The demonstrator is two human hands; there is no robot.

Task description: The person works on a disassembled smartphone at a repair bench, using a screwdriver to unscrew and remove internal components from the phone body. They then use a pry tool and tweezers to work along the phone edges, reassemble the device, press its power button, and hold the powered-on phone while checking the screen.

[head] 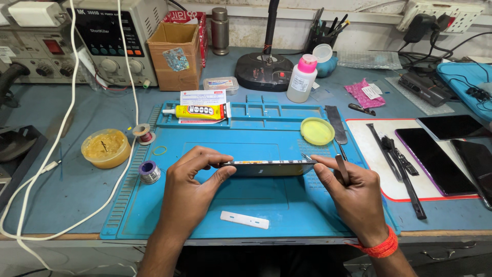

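Phone [269, 167], held on edge: dark glossy body with a thin metallic-looking rim.
Work mat [266, 205]: blue rubbery sheet, matt, ridged along its borders.
Benchtop [61, 200]: blue, dull, scuffed.
Strip [244, 219] on the mat: white smooth plastic.
Lid [317, 131]: yellow-green plastic, slight sheen.
Glue tube [200, 111]: yellow, soft, glossy.
Box [174, 56]: brown cardboard, rough and worn.
Bottle [301, 79]: white translucent plastic with a pink cap.
Canister [220, 31]: brushed grey metal.
Tweezers [342, 169] in the right hand [353, 197]: bare steel, satin.
Wristband [382, 248]: orange thread, fibrous.
Dark slabs [435, 159] on the white pad: glossy glass.
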